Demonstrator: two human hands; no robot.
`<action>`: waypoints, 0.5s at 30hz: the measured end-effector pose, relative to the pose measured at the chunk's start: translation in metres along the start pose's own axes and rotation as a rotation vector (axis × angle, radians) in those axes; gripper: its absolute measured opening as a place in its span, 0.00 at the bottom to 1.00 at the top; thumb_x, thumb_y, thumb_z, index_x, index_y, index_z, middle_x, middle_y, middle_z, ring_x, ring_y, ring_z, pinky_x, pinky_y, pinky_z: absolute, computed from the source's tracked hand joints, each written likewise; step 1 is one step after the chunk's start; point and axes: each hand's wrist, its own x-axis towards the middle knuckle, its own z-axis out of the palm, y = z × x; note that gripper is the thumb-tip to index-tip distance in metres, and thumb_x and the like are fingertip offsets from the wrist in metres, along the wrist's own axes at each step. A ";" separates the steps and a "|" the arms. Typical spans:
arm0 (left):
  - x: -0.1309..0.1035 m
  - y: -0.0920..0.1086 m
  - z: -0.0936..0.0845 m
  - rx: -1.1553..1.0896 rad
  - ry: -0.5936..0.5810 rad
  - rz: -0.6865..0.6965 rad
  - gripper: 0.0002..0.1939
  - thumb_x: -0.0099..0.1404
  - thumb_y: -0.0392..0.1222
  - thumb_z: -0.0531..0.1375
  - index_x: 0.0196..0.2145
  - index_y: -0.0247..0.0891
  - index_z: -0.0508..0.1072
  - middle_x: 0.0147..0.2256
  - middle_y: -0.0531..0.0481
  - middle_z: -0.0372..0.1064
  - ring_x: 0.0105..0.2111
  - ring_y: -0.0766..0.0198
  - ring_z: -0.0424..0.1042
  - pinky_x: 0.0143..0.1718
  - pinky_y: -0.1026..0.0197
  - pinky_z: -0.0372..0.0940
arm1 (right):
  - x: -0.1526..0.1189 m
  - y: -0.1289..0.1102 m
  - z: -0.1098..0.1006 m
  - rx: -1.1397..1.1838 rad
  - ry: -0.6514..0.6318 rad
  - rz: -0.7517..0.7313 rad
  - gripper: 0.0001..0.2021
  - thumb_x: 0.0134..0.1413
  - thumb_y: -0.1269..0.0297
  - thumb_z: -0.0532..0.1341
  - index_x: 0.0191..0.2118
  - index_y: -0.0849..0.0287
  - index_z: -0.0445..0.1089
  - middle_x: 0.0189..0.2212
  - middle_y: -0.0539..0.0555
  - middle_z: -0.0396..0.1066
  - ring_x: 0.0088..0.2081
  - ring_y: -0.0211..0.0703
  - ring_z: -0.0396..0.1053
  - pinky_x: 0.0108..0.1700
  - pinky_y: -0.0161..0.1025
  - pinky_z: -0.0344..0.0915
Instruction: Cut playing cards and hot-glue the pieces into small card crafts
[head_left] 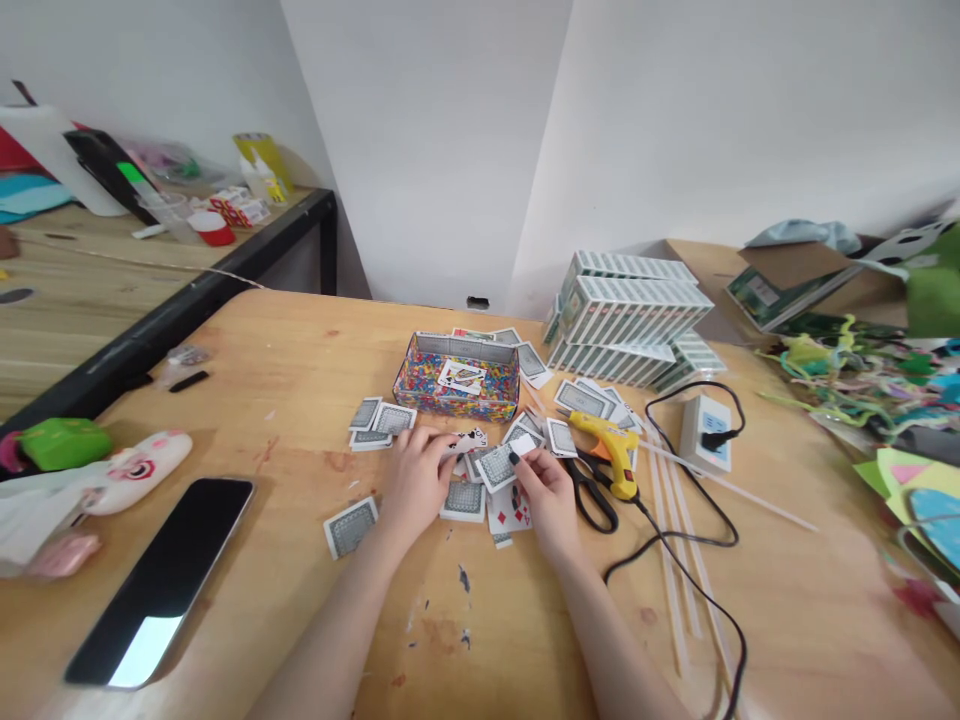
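Observation:
My left hand (417, 478) is closed on a face-up playing card (471, 440) whose black marks show past the fingertips. Between the thumb and fingers of my right hand (550, 497) is another playing card (496, 468), its grey patterned back turned up. Under and around both hands lie scattered cards, among them a red diamond card (509, 512) and a face-down card (463, 502). Just beyond stands an open shallow box (495, 405) with a multicoloured speckled lining and a face card (461, 377) inside it.
Right of the cards lie a yellow glue gun (616, 450), black-handled scissors (596, 500) and clear glue sticks (679, 560). A white power strip (706, 432) feeds the cord. Striped boxes (634, 310) are stacked at the back. A phone (165, 575) lies at left.

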 end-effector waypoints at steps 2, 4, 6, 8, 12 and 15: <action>0.000 0.000 0.001 -0.017 0.019 -0.010 0.11 0.60 0.35 0.54 0.40 0.40 0.71 0.38 0.46 0.66 0.41 0.55 0.62 0.42 0.53 0.59 | 0.001 0.001 0.000 0.005 -0.011 -0.001 0.13 0.44 0.55 0.63 0.26 0.58 0.61 0.15 0.43 0.57 0.15 0.30 0.54 0.17 0.30 0.51; 0.000 0.001 0.001 -0.038 0.032 -0.029 0.10 0.60 0.34 0.54 0.39 0.40 0.71 0.38 0.46 0.67 0.41 0.56 0.64 0.42 0.53 0.59 | 0.002 0.002 -0.001 0.004 -0.013 -0.011 0.14 0.44 0.54 0.63 0.26 0.58 0.61 0.16 0.43 0.58 0.16 0.31 0.54 0.17 0.30 0.52; 0.000 0.002 0.000 -0.062 0.030 -0.056 0.10 0.60 0.34 0.53 0.38 0.40 0.71 0.37 0.47 0.69 0.40 0.57 0.66 0.42 0.54 0.58 | 0.002 0.002 -0.001 0.000 -0.009 -0.021 0.14 0.44 0.54 0.63 0.26 0.58 0.61 0.16 0.43 0.57 0.15 0.31 0.54 0.17 0.30 0.52; 0.000 0.003 -0.001 -0.098 0.021 -0.087 0.09 0.60 0.35 0.53 0.38 0.40 0.71 0.37 0.47 0.70 0.39 0.57 0.68 0.41 0.55 0.59 | 0.003 0.002 0.000 -0.004 -0.005 -0.024 0.14 0.43 0.54 0.63 0.26 0.58 0.61 0.15 0.43 0.57 0.15 0.30 0.54 0.17 0.29 0.53; 0.001 0.003 -0.002 -0.213 0.043 -0.175 0.10 0.60 0.37 0.54 0.38 0.38 0.71 0.35 0.47 0.73 0.35 0.59 0.69 0.38 0.57 0.61 | 0.002 0.002 0.000 -0.009 -0.012 -0.028 0.14 0.44 0.54 0.63 0.26 0.58 0.61 0.15 0.43 0.57 0.15 0.30 0.54 0.17 0.30 0.54; 0.001 0.001 -0.002 -0.251 0.098 -0.243 0.12 0.60 0.39 0.53 0.41 0.38 0.70 0.33 0.46 0.73 0.34 0.59 0.70 0.36 0.59 0.62 | 0.002 0.002 0.000 -0.019 -0.018 -0.039 0.14 0.44 0.54 0.63 0.26 0.58 0.61 0.16 0.43 0.58 0.15 0.31 0.55 0.17 0.30 0.55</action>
